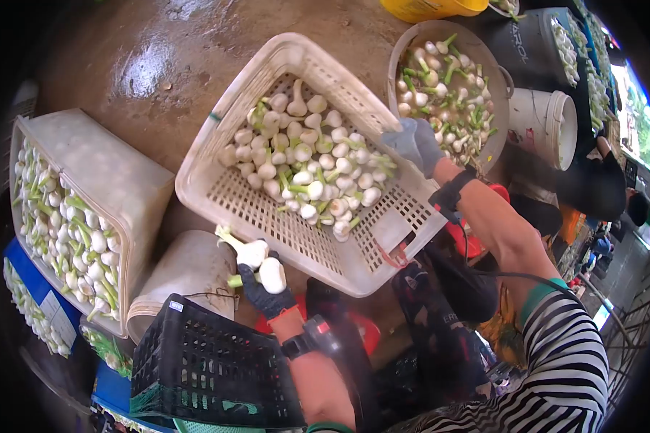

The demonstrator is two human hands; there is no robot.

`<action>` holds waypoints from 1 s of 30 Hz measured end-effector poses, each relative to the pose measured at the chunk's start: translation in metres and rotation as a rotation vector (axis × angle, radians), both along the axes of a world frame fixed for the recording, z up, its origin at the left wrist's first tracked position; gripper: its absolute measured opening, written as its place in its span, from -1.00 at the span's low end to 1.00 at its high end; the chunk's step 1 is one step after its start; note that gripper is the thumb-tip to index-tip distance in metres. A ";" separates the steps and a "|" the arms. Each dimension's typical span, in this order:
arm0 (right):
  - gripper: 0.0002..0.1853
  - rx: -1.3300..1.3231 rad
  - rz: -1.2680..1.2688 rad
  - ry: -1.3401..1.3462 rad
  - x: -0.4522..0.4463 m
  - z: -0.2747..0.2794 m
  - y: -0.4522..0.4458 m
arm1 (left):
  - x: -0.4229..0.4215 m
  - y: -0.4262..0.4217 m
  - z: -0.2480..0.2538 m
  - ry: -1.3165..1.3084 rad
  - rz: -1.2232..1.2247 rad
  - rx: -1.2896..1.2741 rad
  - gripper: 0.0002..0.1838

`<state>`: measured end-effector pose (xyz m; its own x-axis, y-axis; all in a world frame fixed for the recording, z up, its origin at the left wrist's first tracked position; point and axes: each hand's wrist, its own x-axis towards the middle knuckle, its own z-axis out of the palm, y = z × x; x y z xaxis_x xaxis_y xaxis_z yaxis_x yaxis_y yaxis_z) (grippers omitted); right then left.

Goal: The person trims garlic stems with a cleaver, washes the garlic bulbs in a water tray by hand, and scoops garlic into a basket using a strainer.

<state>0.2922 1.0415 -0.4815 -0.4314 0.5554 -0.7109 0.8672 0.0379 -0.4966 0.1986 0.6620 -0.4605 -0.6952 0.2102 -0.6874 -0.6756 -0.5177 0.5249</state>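
In my gloved left hand (pixel 267 294), the fingers are closed around garlic bulbs (pixel 253 254) with short green stems, just outside the near rim of a white slotted plastic basket (pixel 217 155). A heap of trimmed garlic bulbs (pixel 303 153) lies inside that basket, mostly toward its far side. My right hand (pixel 416 144), in a grey glove, is at the basket's right rim, with its fingers bent over the edge; the fingertips are partly hidden.
A round tub (pixel 498 108) of garlic in water stands at right, beside a white bucket (pixel 542 130). At left are a pale crate (pixel 101 144) full of garlic, a white bucket (pixel 188 267) and a black crate (pixel 209 361). The floor (pixel 108 43) is wet.
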 end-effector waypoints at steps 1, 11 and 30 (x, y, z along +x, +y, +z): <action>-0.76 0.121 0.109 0.071 0.007 -0.021 0.008 | -0.019 0.013 0.001 0.036 0.017 -0.027 -0.72; -0.76 0.970 0.745 -0.107 -0.015 -0.050 0.081 | -0.172 0.242 -0.009 0.054 -0.090 0.435 -0.63; -0.63 0.541 1.069 -0.052 -0.142 0.001 -0.150 | -0.049 0.062 0.205 -0.259 -0.009 0.139 -0.85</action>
